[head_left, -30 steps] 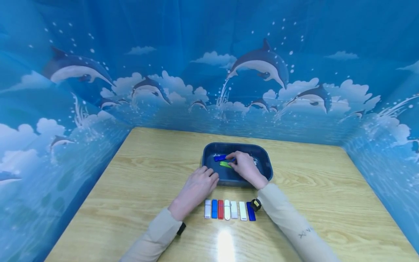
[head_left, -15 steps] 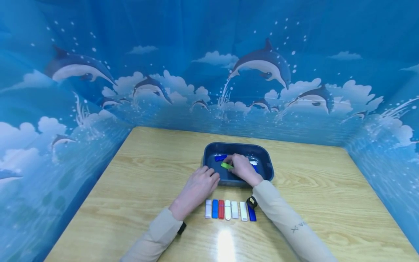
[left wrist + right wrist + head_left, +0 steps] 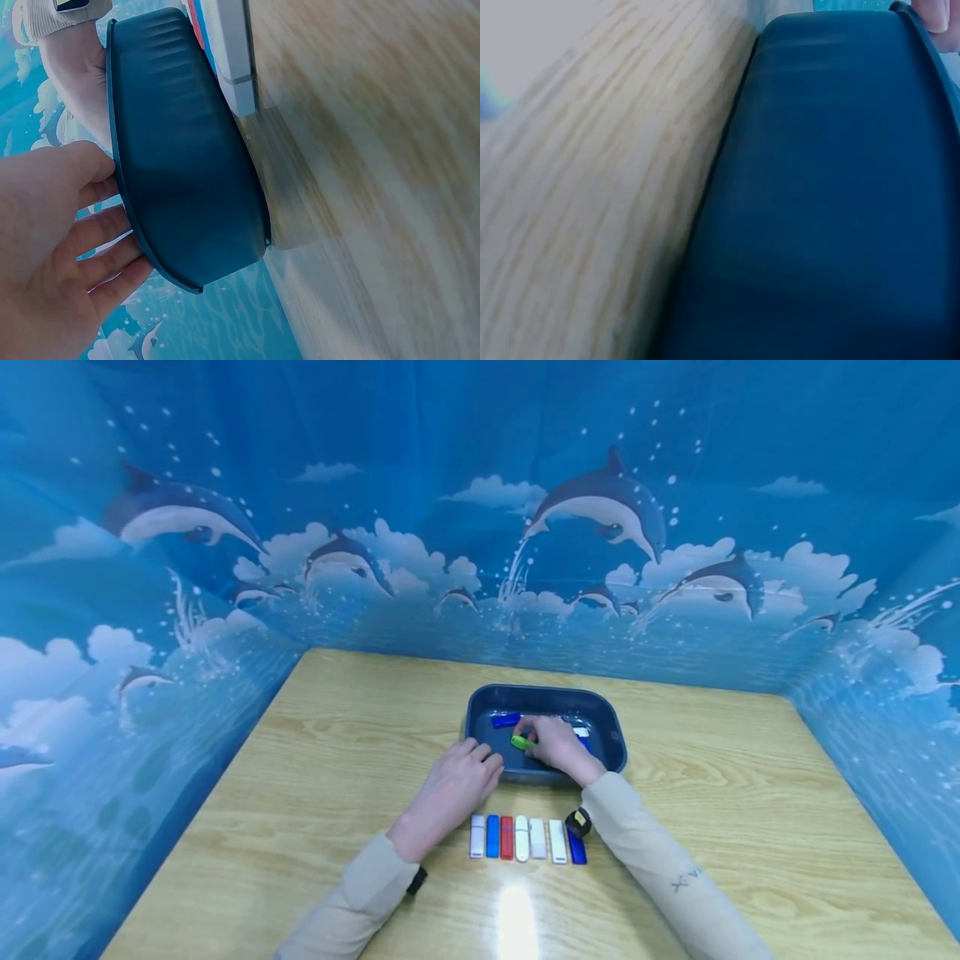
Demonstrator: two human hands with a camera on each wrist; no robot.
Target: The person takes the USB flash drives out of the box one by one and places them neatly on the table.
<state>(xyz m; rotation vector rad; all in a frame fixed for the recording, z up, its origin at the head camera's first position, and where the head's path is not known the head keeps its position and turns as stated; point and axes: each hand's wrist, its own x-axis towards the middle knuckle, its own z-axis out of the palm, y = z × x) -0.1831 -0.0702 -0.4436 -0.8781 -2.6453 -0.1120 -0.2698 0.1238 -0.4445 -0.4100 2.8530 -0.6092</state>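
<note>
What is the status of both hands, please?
Right hand pinches green stick inside tray. Left hand open, touching tray rim. Nothing blocking.

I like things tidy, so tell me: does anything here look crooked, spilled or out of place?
Nothing looks spilled or broken. The row of sticks on the table lies neat and parallel. Only those in the dark tray lie at loose angles: a blue stick slants, and the right hand pinches a green one.

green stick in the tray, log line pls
right hand: pinches green stick | where: in tray | left hand: rests at tray rim
</note>
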